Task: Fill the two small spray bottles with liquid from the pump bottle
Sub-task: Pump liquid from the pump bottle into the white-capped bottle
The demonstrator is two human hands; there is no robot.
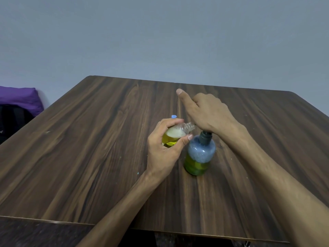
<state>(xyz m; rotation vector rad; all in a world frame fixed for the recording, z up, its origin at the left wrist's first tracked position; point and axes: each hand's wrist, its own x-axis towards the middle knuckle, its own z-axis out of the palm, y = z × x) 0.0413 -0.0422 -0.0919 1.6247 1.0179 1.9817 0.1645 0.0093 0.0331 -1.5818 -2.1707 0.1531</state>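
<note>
Clearly, the small clear plastic spray bottle (175,135) is held tilted so that its open neck points to the right, toward the top of the blue-tinted round pump bottle (199,154). The left hand (164,148) grips it with fingers and thumb curled round the body, above the dark wood-grain desk (89,139). It already contains yellow liquid with white foam on top, and it has no cap, so I judge it is being filled now.

The pump bottle stands upright on the desk, just beside the left hand, with green-yellow liquid only in its lower part. The right hand (208,113) rests on its dark pump head, palm down, fingers mostly straight and the thumb stretched away. This position probably serves to press the pump; the nozzle itself is hidden under the hand, so I cannot tell if it meets the neck.

A small blue cap-like object (174,116) shows behind the left hand; possibly it belongs to the second spray bottle, but it is mostly hidden.
</note>
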